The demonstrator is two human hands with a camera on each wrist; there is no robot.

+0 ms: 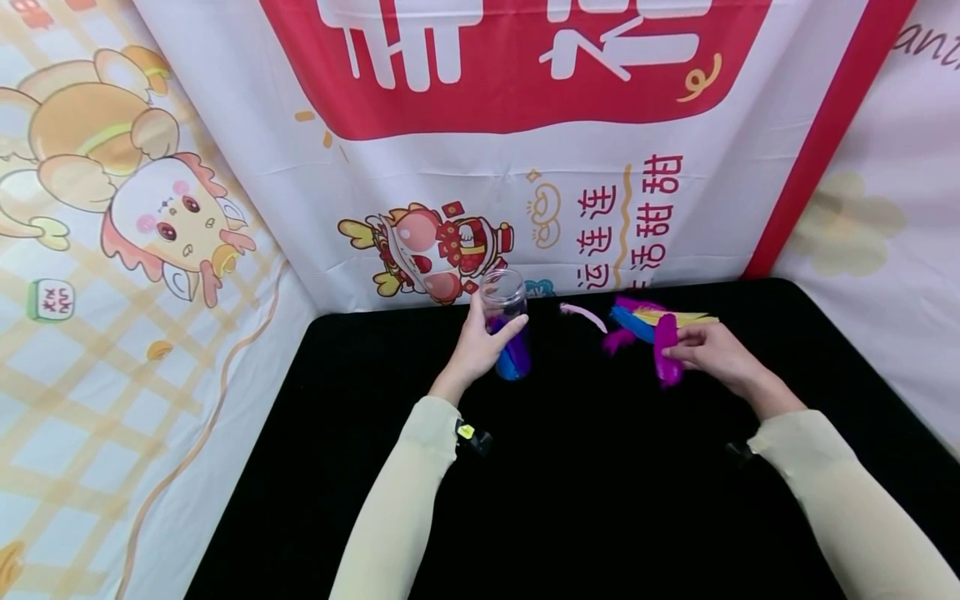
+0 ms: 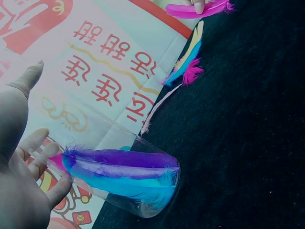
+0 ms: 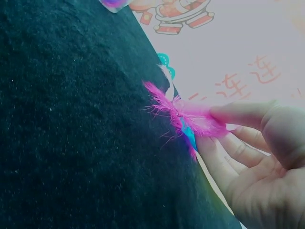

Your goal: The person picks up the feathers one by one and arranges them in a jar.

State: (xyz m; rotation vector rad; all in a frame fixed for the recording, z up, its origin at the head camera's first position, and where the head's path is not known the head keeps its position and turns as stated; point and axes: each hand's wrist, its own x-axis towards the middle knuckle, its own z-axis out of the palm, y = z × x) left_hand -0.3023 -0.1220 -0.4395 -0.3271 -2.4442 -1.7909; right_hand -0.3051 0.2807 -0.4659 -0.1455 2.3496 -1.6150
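My left hand (image 1: 480,340) grips a clear plastic jar (image 1: 504,292), its thumb on one side and its fingers on the other. Inside the jar lie purple and blue feathers (image 2: 124,171), with a bit of pink near the fingers. Off to the right, my right hand (image 1: 712,354) pinches a magenta feather (image 1: 665,350) between thumb and fingers. Just behind that feather, a small pile on the black cloth holds a blue feather (image 1: 633,323), a yellow feather (image 1: 693,318) and magenta ones (image 1: 618,340). A pale pink feather (image 1: 583,316) lies between the pile and the jar.
A black cloth (image 1: 585,483) covers the table. Behind its far edge hangs a white and red printed curtain (image 1: 450,167), close to the jar and the feathers. Another printed curtain (image 1: 90,375) hangs on the left. Small dark devices (image 1: 474,437) sit at both wrists.
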